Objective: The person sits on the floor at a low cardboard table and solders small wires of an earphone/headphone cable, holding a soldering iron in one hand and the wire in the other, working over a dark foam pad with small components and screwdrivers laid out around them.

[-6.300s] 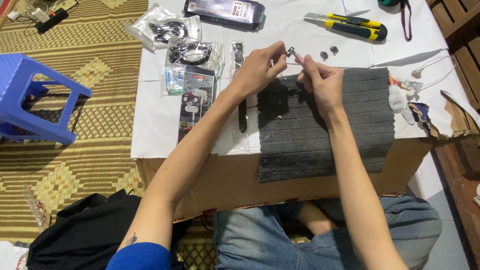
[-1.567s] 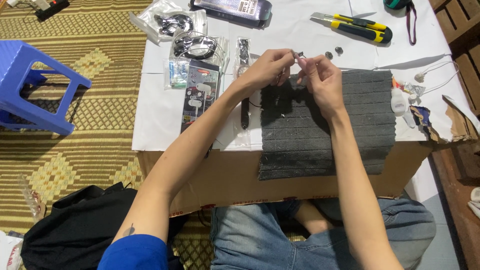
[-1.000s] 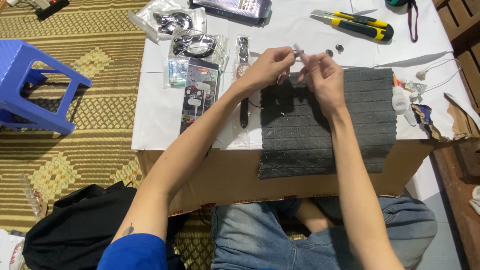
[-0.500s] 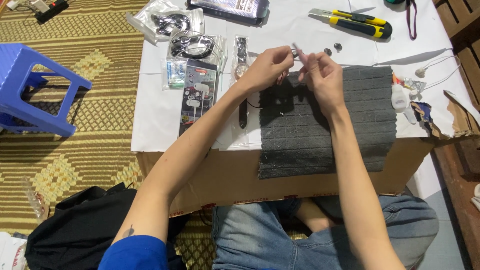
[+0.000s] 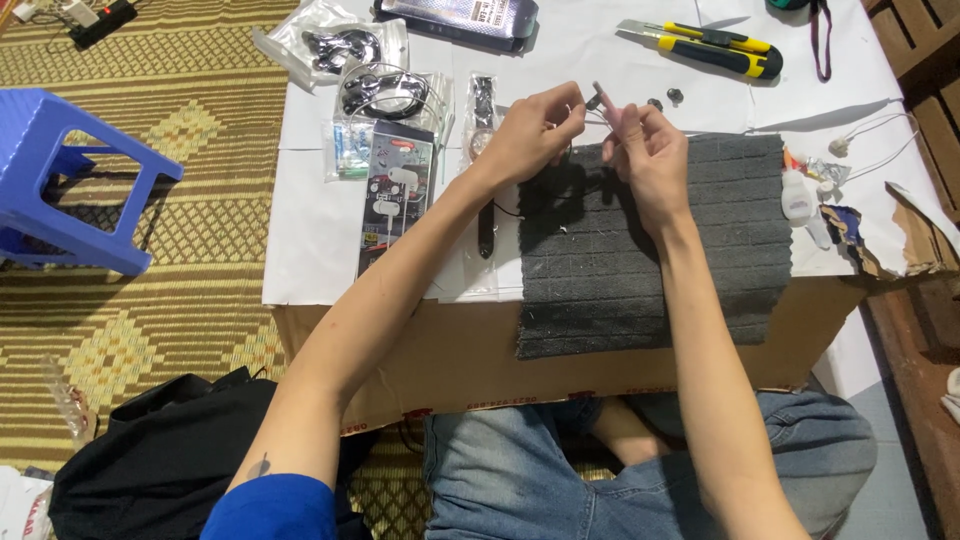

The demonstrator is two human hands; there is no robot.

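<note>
Head view, looking down on a paper-covered bench (image 5: 330, 250) set on a cardboard box. Left hand (image 5: 535, 130) and right hand (image 5: 650, 150) raised close together above the far edge of a dark grey ribbed mat (image 5: 650, 250). Between the fingertips: a small dark earbud piece (image 5: 596, 100) with a thin wire; left grip pinched on the wire side, right grip pinched on the piece itself, thumb and forefinger closed. Exact contact points too small to tell. Two small dark round parts (image 5: 665, 99) lie on the paper just beyond the hands. Yellow-and-black utility knife (image 5: 700, 48) farther back, well apart. Left of the hands: a black wristwatch (image 5: 485, 160) in a clear sleeve, a printed earphone package (image 5: 395, 190), clear bags of black cables (image 5: 385, 90). White earphones (image 5: 850, 150) near the right edge. Blue plastic stool (image 5: 70, 180) on the woven floor mat.
</note>
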